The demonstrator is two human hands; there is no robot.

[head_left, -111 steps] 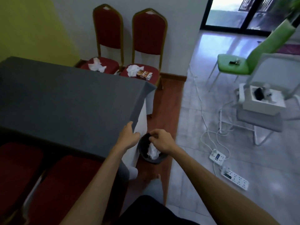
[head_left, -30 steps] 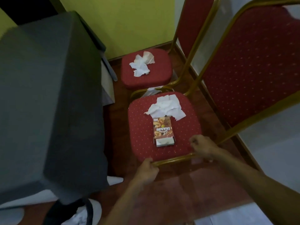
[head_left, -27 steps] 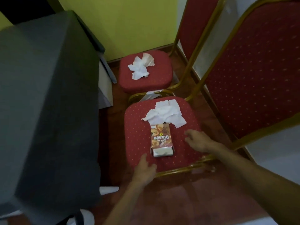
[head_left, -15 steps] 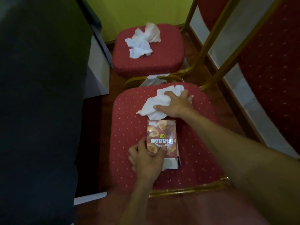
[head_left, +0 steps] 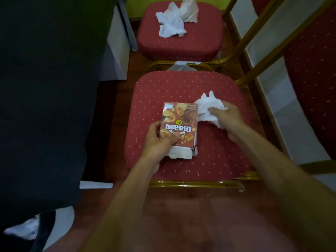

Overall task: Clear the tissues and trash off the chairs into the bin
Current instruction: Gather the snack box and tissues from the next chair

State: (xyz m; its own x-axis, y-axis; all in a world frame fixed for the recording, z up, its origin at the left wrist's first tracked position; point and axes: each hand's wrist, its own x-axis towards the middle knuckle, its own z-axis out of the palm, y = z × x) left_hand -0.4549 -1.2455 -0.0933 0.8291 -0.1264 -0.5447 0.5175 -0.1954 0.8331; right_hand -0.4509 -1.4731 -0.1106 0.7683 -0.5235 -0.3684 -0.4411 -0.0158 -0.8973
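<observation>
Two hands work on our near seat (head_left: 214, 157): our left hand (head_left: 158, 140) pinches the snack box (head_left: 179, 126), torn end toward us, contents hidden; our right hand (head_left: 225, 117) is fisted round a tissue (head_left: 206, 110). Another tissue wad (head_left: 174, 19) lies on the far seat (head_left: 181, 44), table (head_left: 45, 88) crowding left.

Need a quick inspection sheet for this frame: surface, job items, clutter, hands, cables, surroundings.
Surface: near chair seat, red, gold frame.
Job's things: snack box lying flat on near seat; crumpled tissue bunched beside it; second tissue on far chair seat; another white scrap between the seats.
Clutter: nothing seen beyond the trash.
Grippers: left hand gripping the box; right hand closed on the tissue.
Cables: nothing seen.
Surroundings: dark-clothed table left; chair backs right; bin not identifiable.
</observation>
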